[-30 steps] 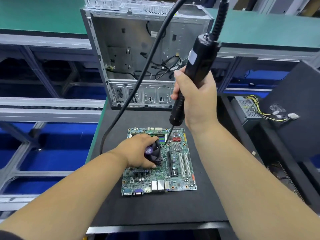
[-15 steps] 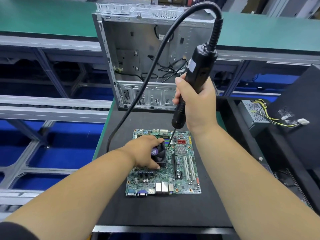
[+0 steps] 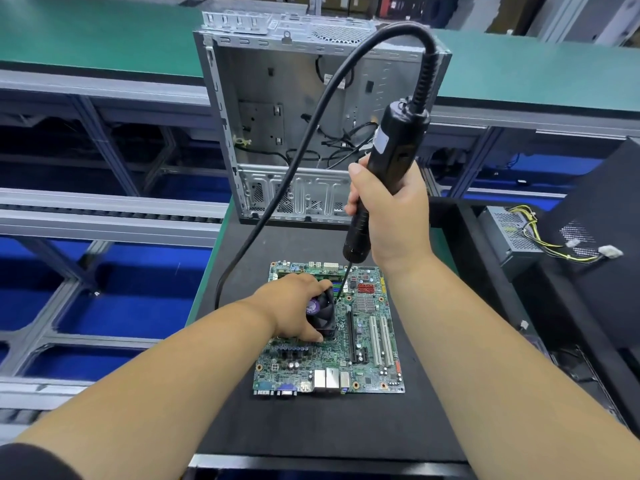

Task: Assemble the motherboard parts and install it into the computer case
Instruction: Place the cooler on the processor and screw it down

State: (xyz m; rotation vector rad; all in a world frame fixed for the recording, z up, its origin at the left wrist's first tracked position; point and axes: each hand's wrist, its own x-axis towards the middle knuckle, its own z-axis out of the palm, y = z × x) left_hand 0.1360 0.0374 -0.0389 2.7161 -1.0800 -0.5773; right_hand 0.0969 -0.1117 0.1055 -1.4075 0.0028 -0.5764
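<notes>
The motherboard [image 3: 349, 337] lies flat on the black mat of the worktop [image 3: 311, 431], its port row toward the person and its white and black expansion slots on the right half. On its upper left part sits the cooler fan [image 3: 323, 311], a black square unit with a purple round label at its hub. The left hand [image 3: 294, 306] rests over the fan's left side, its grip closed around the housing with the thumb at the near corner and the fingers curled over the far edge. The right hand [image 3: 391, 216] is raised above the board, its grip wrapped tight round the black electric screwdriver [image 3: 381, 178], which stands nearly upright and leans slightly left at the bottom; its thin bit reaches down to the fan's far right corner, though whether the tip sits in a screw cannot be told. A thick black cable [image 3: 294, 161] loops from the top of the tool, arcs down across the front of the case and runs off the mat's left edge. The computer case [image 3: 311, 116] stands open beyond the board at the far end of the mat, holding only loose black wires near its middle and a bare metal backplate. At the right, in a dark tray, lies a grey power supply [image 3: 512, 233] with yellow and black leads ending in white plugs.
</notes>
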